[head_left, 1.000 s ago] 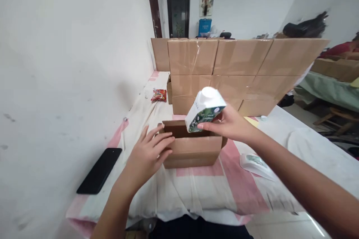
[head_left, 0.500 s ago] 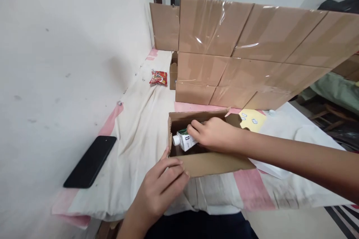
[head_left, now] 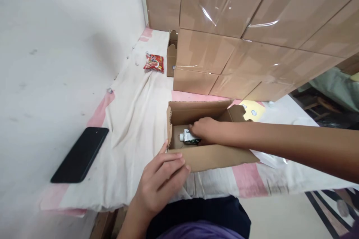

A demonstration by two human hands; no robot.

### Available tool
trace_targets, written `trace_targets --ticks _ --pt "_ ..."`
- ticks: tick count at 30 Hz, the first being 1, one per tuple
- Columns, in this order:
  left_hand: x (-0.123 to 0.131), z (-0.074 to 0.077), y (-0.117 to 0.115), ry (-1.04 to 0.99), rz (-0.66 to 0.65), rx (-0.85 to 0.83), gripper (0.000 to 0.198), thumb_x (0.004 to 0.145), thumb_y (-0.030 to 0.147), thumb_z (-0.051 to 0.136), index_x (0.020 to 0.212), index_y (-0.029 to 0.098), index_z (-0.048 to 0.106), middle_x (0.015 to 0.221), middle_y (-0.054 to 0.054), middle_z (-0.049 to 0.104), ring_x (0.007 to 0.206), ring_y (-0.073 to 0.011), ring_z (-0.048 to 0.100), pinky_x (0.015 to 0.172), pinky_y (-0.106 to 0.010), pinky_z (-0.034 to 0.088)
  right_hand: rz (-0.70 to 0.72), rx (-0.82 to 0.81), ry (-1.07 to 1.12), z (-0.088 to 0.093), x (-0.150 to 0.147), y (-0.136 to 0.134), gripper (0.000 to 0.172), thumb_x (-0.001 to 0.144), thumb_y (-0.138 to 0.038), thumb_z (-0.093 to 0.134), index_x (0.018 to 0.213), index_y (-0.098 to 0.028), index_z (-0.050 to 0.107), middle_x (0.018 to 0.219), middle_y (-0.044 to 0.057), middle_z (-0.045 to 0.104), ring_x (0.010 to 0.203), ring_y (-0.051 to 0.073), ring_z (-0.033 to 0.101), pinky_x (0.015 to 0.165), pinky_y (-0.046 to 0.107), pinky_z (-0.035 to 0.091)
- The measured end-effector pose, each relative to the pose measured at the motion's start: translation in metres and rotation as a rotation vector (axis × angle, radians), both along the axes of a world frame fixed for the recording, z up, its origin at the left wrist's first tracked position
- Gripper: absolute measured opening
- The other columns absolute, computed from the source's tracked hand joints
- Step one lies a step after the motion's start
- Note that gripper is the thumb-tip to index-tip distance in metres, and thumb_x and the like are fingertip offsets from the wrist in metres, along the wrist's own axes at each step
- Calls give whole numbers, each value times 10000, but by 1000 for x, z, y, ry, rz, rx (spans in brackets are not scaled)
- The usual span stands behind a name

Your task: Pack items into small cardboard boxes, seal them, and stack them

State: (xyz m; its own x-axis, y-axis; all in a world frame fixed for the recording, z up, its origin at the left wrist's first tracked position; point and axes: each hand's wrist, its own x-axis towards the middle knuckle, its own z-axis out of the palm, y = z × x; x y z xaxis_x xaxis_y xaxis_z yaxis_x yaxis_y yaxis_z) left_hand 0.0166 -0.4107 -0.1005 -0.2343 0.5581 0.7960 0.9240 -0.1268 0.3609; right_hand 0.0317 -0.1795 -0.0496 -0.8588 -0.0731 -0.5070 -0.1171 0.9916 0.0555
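Observation:
An open cardboard box (head_left: 224, 158) sits in front of me on the cloth-covered surface. My left hand (head_left: 161, 177) grips its near left corner, with the fingers bent over the near wall and the thumb against the left end. Inside the box is my right hand (head_left: 206, 130), closed around a small white and dark green drink carton (head_left: 190, 137). The carton lies on its side low in the box, its white screw cap pointing left. My fingers and the near wall hide the rest of it.
A black phone (head_left: 80, 155) lies at the left near the wall. Farther back are a red snack packet (head_left: 154, 63) and a small cardboard box (head_left: 171, 61). A large taped cardboard panel (head_left: 224, 55) stands behind the open box. A yellow patch (head_left: 252, 109) shows behind its right end.
My right hand has lowered the drink carton deeper into the box, and the carton has turned to lie flatter. My left hand stays on the box corner. The view has tilted downward.

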Motion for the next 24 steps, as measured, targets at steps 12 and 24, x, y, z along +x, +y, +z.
trace_targets --ticks 12,24 --pt "-6 -5 5 -200 236 90 623 767 119 796 1318 283 558 1379 -102 420 1345 -264 460 1155 -520 469 -134 -479 829 53 74 14 237 1016 -351 552 1181 -219 659 1140 110 718 1058 277 686 909 419 540" --pt "-24 -11 10 -446 128 -11 700 951 570 571 1550 262 381 1561 -127 479 1463 -306 428 1233 -504 330 -478 -903 1147 -38 135 21 416 1044 -509 411 1252 -256 666 1364 97 660 1454 304 425 1192 548 365"
